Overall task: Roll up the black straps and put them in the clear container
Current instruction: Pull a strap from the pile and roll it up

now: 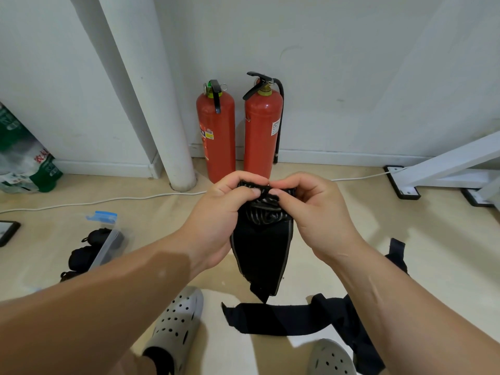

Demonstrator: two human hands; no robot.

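1. Black strap [261, 250]: on my feed it is held up off the floor [433, 239] between both hands. The top end is bunched into a small roll at the fingertips. The rest hangs straight down below the hands, with grey edging on both long sides.
2. Left hand [216, 215]: fingers curled, thumb and fingers pinching the left side of the rolled top end.
3. Right hand [319, 212]: also curled, pinching the right side of the roll. The two thumbs nearly meet over it.
4. Second strap [270, 316]: flat on the floor below the hands, just under the hanging tip. It runs right into a dark heap of strap [354, 334] beneath the right forearm.
5. Clear container [108, 244]: on the floor, left of and below the left hand, well apart from it, with a blue strip at its top.
6. Rolled straps [81, 257]: dark rolls in and against the container. I cannot tell through the plastic which are inside.
7. Grey clogs: one [178, 323] under the left forearm, one [331, 358] under the right, with the floor strap between them.
8. Two red fire extinguishers [216, 136] [262, 136]: upright, side by side against the wall, just beyond the hands.
9. White pipe [162, 104]: beyond and left of the left hand. A white cable [108, 200] lies along the floor past its base.
10. Green-and-white bag [24, 158]: far left.
11. White frame leg [446, 163]: far right, on black feet.
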